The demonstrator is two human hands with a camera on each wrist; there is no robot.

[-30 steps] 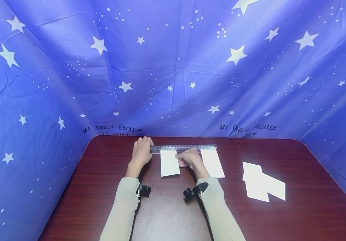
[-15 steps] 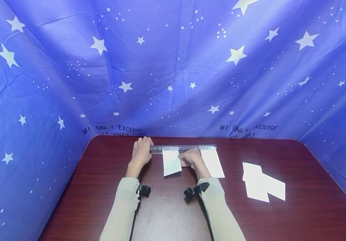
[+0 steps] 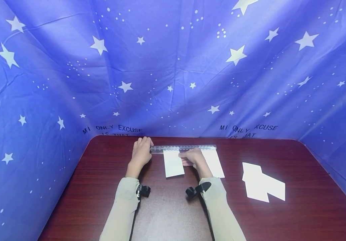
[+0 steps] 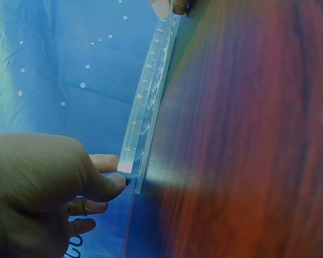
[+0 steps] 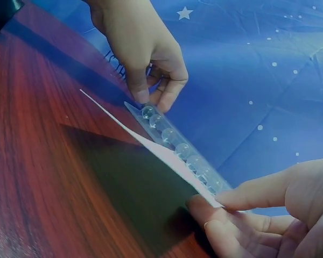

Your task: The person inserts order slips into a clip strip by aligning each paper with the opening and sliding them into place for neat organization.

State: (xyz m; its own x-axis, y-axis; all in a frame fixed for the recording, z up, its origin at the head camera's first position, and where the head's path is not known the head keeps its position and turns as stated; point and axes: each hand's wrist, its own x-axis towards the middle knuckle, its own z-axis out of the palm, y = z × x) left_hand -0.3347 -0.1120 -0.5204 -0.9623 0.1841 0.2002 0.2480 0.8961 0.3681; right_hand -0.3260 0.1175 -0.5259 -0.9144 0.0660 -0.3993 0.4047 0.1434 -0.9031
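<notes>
A clear plastic ticket rail (image 3: 188,147) with a row of clear balls inside lies along the far side of the table. Its left end is pinched between thumb and fingers of my left hand (image 3: 142,150). My right hand (image 3: 192,157) pinches the right edge of a white paper slip (image 3: 174,164), close under the rail. The slip's top edge is at the rail, and its lower part stands off the tabletop in the right wrist view. A second white slip (image 3: 214,164) reaches down from the rail farther right, partly hidden behind my right hand.
Several white slips (image 3: 261,184) lie overlapping on the right of the dark red wooden table (image 3: 166,214). A blue curtain (image 3: 173,67) with stars surrounds the table's back and sides, close behind the rail. Black straps (image 3: 144,190) circle both wrists.
The pinched slip has shifted a little to the right along the rail, together with my right hand. My left hand, the rail and the slips at the right stay where they were.
</notes>
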